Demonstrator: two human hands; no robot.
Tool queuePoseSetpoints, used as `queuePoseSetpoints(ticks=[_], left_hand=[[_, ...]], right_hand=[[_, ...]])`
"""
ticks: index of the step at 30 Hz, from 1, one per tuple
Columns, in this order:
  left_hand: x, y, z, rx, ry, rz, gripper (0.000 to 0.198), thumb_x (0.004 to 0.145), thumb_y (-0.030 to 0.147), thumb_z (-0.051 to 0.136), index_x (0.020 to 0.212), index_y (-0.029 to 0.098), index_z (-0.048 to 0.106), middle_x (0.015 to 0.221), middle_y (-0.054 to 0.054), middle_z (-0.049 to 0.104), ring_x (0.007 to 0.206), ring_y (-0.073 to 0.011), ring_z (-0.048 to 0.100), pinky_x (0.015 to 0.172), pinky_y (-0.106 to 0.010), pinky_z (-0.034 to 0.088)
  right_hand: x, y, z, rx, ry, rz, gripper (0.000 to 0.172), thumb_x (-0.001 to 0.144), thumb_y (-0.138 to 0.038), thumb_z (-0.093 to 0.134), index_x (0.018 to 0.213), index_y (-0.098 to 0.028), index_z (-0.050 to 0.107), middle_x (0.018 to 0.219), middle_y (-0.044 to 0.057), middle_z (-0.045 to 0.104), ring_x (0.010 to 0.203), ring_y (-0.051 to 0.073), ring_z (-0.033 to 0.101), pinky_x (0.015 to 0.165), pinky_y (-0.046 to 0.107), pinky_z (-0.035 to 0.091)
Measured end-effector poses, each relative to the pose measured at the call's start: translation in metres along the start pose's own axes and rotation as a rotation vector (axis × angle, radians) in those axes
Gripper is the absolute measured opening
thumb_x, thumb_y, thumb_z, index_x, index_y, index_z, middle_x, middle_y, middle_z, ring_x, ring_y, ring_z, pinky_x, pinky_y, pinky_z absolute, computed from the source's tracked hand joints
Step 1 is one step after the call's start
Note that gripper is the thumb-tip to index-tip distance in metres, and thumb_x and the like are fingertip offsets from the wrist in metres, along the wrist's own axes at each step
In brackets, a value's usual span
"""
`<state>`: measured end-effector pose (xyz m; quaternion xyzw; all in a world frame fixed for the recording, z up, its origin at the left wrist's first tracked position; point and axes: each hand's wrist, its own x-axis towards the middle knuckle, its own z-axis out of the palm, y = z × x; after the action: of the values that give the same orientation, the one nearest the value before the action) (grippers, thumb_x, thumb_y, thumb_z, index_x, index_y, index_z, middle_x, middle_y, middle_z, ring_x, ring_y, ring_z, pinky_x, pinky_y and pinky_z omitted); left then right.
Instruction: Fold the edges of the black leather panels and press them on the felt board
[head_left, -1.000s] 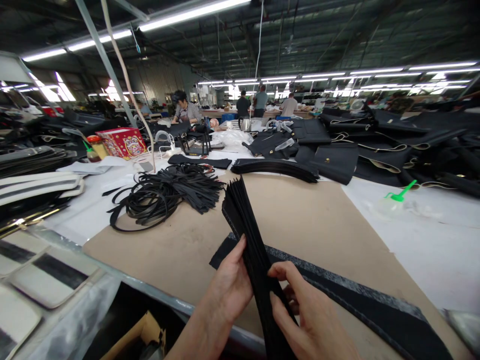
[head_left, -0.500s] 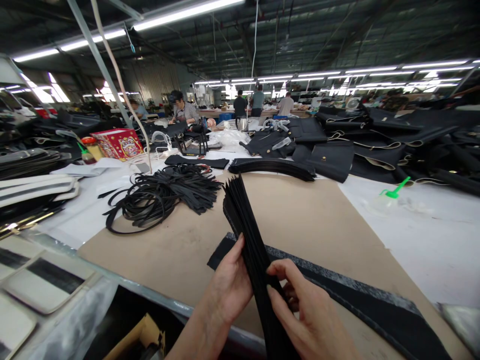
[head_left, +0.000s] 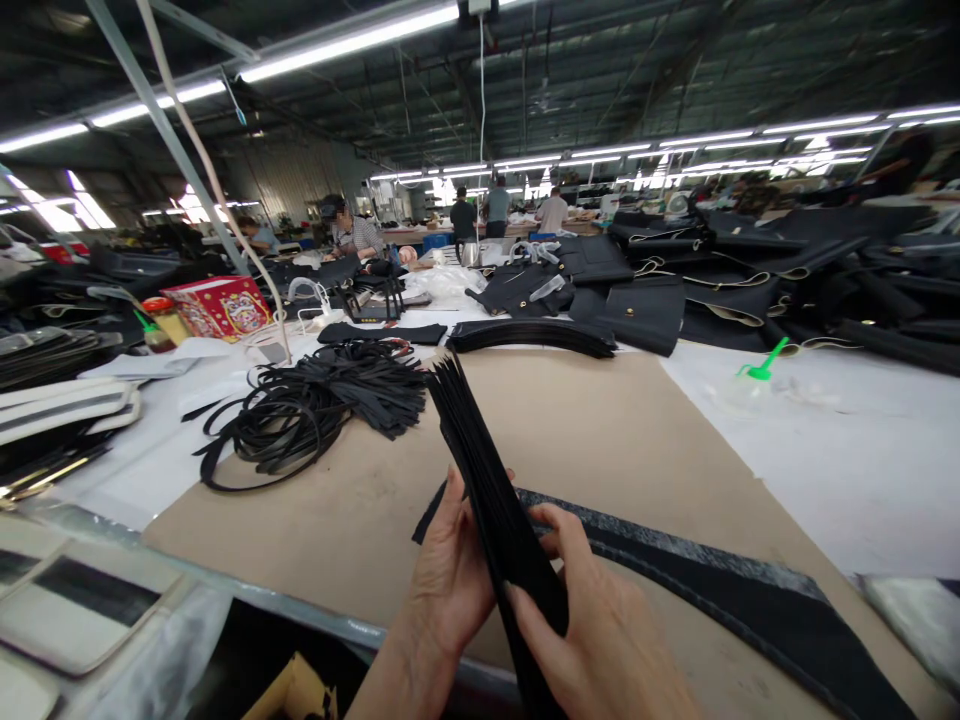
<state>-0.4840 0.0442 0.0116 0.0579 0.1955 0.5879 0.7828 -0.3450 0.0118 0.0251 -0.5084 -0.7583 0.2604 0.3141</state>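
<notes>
A thick stack of long black strips (head_left: 487,470) stands tilted in front of me, its far ends fanned slightly apart. My left hand (head_left: 454,570) is closed round the stack from the left and below, with fingertips showing on its far side. On the right edge, my right hand (head_left: 592,610) grips the same stack, thumb on the near face and fingers behind. Beneath both hands a wide black piece with a speckled grey border (head_left: 697,580) lies on the brown board (head_left: 360,500). The stack's lower end runs out of view at the bottom.
A tangle of black straps (head_left: 307,410) lies at the left of the board. Behind it are a curved black stack (head_left: 532,338) and a red box (head_left: 219,308). Black bag pieces (head_left: 720,270) pile up at the right, near a green-tipped bottle (head_left: 761,370). Several people work farther back.
My right thumb has moved across onto the near face of the stack. My left fingers now reach round its far side. The whole view has shifted, with surroundings slightly farther left.
</notes>
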Motion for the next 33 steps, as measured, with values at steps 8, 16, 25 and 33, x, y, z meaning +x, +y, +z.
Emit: queuePoseSetpoints(ticks=[8, 16, 25, 33], left_hand=[[0.0, -0.006, 0.003, 0.088, 0.03, 0.085, 0.018, 0.071, 0.006, 0.072, 0.087, 0.011, 0.067, 0.083, -0.006, 0.067, 0.076, -0.0157, 0.063, 0.077, -0.027, 0.052], [-0.007, -0.001, 0.006, 0.251, 0.032, 0.006, 0.033, 0.06, -0.004, 0.057, 0.089, 0.011, 0.063, 0.086, -0.006, 0.065, 0.078, -0.0165, 0.062, 0.081, -0.033, 0.052], [-0.039, 0.076, -0.009, 0.308, 0.26, 0.201, 0.036, 0.07, 0.002, 0.054, 0.105, 0.008, 0.055, 0.074, -0.003, 0.053, 0.055, -0.009, 0.045, 0.049, -0.02, 0.04], [-0.041, 0.115, 0.027, 1.007, 0.229, 0.322, 0.061, 0.062, 0.022, 0.078, 0.118, 0.018, 0.051, 0.067, 0.002, 0.053, 0.052, -0.0104, 0.044, 0.047, -0.02, 0.037]], right_hand=[[0.011, 0.001, -0.01, 0.068, -0.104, 0.077, 0.022, 0.085, -0.018, 0.041, 0.102, -0.024, 0.052, 0.094, 0.002, 0.065, 0.086, 0.022, 0.064, 0.07, 0.029, 0.045], [0.036, -0.006, -0.039, 0.159, -0.156, 0.047, 0.018, 0.076, -0.018, 0.045, 0.089, -0.022, 0.057, 0.086, 0.0, 0.065, 0.078, 0.018, 0.061, 0.071, 0.026, 0.045], [0.03, -0.007, -0.107, 0.516, -0.122, 0.221, 0.033, 0.076, -0.035, 0.064, 0.104, -0.019, 0.061, 0.095, 0.006, 0.067, 0.081, 0.024, 0.065, 0.068, 0.032, 0.055], [-0.044, -0.013, -0.199, 0.849, 0.275, 0.587, 0.033, 0.073, -0.033, 0.068, 0.105, -0.027, 0.06, 0.095, 0.01, 0.069, 0.063, 0.027, 0.067, 0.055, 0.037, 0.053]])
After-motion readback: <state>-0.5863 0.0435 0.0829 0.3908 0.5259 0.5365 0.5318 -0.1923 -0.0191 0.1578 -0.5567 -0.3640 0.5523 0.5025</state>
